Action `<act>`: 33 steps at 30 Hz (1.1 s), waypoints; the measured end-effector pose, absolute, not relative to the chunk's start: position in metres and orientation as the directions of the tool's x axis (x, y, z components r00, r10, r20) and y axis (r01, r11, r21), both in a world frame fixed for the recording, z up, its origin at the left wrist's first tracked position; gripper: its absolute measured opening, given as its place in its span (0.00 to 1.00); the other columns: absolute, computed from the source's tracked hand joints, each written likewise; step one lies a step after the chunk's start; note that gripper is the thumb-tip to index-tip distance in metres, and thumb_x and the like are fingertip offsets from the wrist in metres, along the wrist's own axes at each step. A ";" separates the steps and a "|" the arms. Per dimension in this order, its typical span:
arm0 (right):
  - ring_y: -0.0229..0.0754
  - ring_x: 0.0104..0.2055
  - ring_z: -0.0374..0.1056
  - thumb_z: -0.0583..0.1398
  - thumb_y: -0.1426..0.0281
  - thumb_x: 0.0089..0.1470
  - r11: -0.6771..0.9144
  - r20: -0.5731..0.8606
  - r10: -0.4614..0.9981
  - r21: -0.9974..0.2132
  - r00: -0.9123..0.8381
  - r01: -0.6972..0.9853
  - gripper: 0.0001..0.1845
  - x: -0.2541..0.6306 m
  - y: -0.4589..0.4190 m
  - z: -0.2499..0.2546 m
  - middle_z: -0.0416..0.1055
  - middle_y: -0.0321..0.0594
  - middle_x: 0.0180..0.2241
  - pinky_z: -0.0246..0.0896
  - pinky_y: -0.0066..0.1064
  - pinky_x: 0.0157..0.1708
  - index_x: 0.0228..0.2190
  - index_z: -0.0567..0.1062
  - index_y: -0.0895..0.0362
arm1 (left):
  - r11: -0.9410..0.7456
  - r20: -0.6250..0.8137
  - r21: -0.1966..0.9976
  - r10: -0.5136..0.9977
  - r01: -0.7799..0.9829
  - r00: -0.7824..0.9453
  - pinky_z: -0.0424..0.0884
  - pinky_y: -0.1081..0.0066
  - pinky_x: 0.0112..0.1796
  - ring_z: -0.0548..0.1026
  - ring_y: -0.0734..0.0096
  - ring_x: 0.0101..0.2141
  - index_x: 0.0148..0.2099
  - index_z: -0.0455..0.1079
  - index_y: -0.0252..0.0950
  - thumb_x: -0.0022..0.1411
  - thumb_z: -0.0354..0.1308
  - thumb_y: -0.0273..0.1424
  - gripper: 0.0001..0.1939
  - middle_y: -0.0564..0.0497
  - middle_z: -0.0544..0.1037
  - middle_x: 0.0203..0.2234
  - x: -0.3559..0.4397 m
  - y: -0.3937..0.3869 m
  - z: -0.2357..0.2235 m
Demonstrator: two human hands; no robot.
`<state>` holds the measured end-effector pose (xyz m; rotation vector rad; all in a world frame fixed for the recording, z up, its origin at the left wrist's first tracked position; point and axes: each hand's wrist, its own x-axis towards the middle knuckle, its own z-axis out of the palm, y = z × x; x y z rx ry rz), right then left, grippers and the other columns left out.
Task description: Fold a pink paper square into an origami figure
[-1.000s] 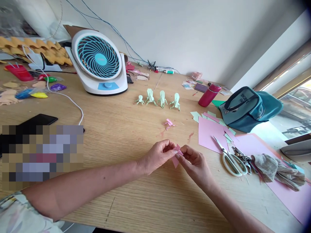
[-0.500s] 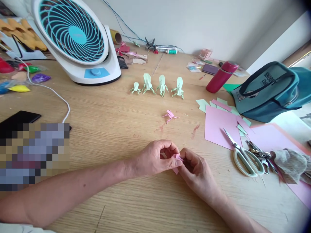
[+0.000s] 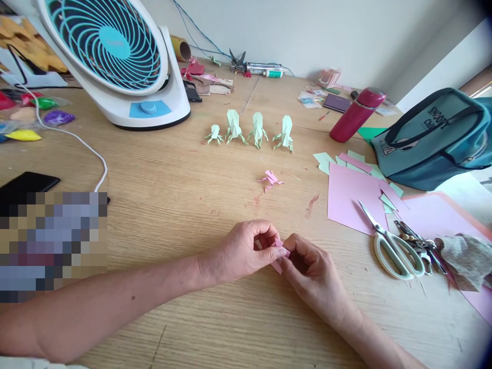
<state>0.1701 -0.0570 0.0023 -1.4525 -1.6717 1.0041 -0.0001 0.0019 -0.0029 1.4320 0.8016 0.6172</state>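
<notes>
A small folded piece of pink paper is pinched between my two hands, low over the table. My left hand has its thumb pressed on the paper from the near side, its fingers curled behind. From the other side my right hand grips the paper's edge between thumb and forefinger. Much of the fold is hidden by the fingertips. Beyond my hands lies a pink origami figure with thin splayed legs. Several pale green origami figures, one of them small, stand in a row farther back.
At right are pink sheets, green scraps, scissors, keys and a grey cloth. A red bottle and teal bag stand behind them. Left are a fan, a white cable and a black flat object.
The view has shifted slightly, so background things sit a little differently. Both hands keep their pinch on the pink paper, with only small finger movement.
</notes>
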 end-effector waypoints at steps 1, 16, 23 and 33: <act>0.35 0.26 0.58 0.60 0.66 0.61 0.075 0.016 0.991 -0.886 -0.130 0.458 0.12 0.170 -0.057 0.002 0.65 0.34 0.24 0.54 0.26 0.25 0.26 0.70 0.56 | 0.043 -0.100 0.993 0.786 0.108 0.610 0.72 0.74 0.30 0.74 0.74 0.27 0.32 0.67 0.35 0.60 0.63 0.34 0.10 0.55 0.72 0.25 0.000 0.002 -0.003; 0.33 0.23 0.53 0.60 0.67 0.60 0.091 0.020 0.989 -0.867 -0.149 0.490 0.14 0.170 -0.059 0.002 0.60 0.31 0.22 0.49 0.26 0.23 0.24 0.65 0.55 | -0.114 -0.018 0.976 0.811 0.188 0.585 0.69 0.76 0.26 0.74 0.74 0.26 0.29 0.64 0.34 0.62 0.61 0.33 0.12 0.54 0.72 0.24 -0.003 -0.001 0.005; 0.34 0.24 0.53 0.59 0.67 0.61 0.090 0.013 0.987 -0.865 -0.157 0.494 0.15 0.170 -0.059 0.000 0.59 0.31 0.22 0.49 0.26 0.23 0.24 0.64 0.55 | -0.084 -0.004 0.988 0.830 0.132 0.558 0.69 0.76 0.25 0.73 0.76 0.24 0.29 0.67 0.33 0.61 0.63 0.33 0.12 0.54 0.72 0.24 -0.003 0.000 0.002; 0.34 0.24 0.55 0.58 0.64 0.63 0.093 0.038 0.990 -0.901 -0.136 0.423 0.15 0.170 -0.059 0.000 0.61 0.32 0.22 0.49 0.26 0.24 0.25 0.67 0.55 | -0.061 0.016 0.996 0.823 0.061 0.568 0.64 0.79 0.24 0.68 0.80 0.24 0.27 0.68 0.32 0.64 0.61 0.34 0.14 0.56 0.70 0.23 -0.004 0.004 -0.002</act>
